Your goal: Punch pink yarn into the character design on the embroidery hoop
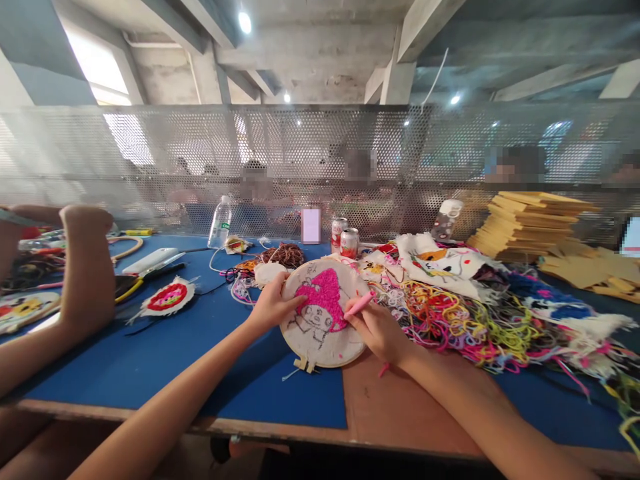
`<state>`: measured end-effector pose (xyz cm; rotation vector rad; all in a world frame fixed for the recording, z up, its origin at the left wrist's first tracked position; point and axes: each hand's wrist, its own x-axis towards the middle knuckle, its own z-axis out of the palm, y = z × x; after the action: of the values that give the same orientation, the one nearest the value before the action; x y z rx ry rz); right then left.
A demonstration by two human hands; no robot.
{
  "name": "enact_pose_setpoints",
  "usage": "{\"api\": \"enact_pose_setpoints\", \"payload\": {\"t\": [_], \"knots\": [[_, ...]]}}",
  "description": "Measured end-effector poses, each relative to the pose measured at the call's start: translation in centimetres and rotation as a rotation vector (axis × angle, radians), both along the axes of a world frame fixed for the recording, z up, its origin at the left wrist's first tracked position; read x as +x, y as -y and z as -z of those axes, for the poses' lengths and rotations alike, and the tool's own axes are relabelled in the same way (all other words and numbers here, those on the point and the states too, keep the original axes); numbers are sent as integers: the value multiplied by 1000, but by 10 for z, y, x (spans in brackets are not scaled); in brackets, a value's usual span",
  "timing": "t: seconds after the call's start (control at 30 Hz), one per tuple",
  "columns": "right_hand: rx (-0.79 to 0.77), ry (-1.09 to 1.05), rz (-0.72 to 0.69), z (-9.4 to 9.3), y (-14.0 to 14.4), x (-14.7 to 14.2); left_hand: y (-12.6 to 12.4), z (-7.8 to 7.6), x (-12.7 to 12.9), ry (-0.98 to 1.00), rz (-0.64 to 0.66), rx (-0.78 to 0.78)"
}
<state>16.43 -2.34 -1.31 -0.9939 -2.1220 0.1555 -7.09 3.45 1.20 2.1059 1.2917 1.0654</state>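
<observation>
Two bare forearms reach in over the table edge to the embroidery hoop, propped on the blue mat. Left hand clamps fingers over the hoop's rim; right hand pinches a pink punch needle, tip at the fluffy pink patch. Looks like mid-fill: outlined figure below is bare cloth, calling for steady, close punches. Tangled yarn beside; two cans behind.

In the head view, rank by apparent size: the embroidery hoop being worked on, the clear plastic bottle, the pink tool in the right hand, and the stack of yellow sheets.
1. Stack of yellow sheets, though farther away
2. Embroidery hoop
3. Clear plastic bottle, farther off, so unsure
4. Pink tool in the right hand
</observation>
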Motion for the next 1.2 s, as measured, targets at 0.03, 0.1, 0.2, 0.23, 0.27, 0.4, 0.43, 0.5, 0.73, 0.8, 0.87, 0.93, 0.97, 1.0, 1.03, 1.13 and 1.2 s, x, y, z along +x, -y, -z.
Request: {"api": "enact_pose_setpoints", "payload": {"t": [0.03,0.1,0.2,0.23,0.27,0.4,0.43,0.5,0.73,0.8,0.87,0.93,0.97,1.0,1.03,1.13,1.2], "knots": [[-3,-4,-5,0,0,1,0,0,0,6,4,6],[-21,-1,-19,0,-1,4,0,0,0,12,9,16],[-47,7,-47,-1,-3,7,0,0,0,13,10,19],[-52,4,-55,-1,-4,8,0,0,0,16,13,16],[-56,-2,-59,-1,-4,9,0,0,0,21,18,12],[-68,-38,-62,-3,-3,11,-1,0,0,24,24,6],[-76,-46,-62,-3,-3,11,-1,0,0,21,23,5],[-89,-55,-62,-3,-3,12,-1,0,0,18,20,5],[-73,12,-44,-1,-5,14,-2,1,-1,11,29,32],[-40,38,-61,-1,-6,14,-2,1,-2,7,36,37],[-25,41,-79,-1,-8,13,-1,0,-2,3,47,47],[-28,35,-99,-2,-10,13,0,-1,-2,2,57,58],[-27,50,-116,-2,-11,13,1,-2,-2,5,61,60],[-20,77,-136,-2,-11,13,2,-3,-2,11,64,59],[-9,109,-155,-2,-12,12,3,-3,-2,18,67,55],[-1,151,-152,-3,-10,10,3,-4,-2,42,67,41],[-23,92,-91,-3,-8,10,3,-4,-2,50,74,32]]}}
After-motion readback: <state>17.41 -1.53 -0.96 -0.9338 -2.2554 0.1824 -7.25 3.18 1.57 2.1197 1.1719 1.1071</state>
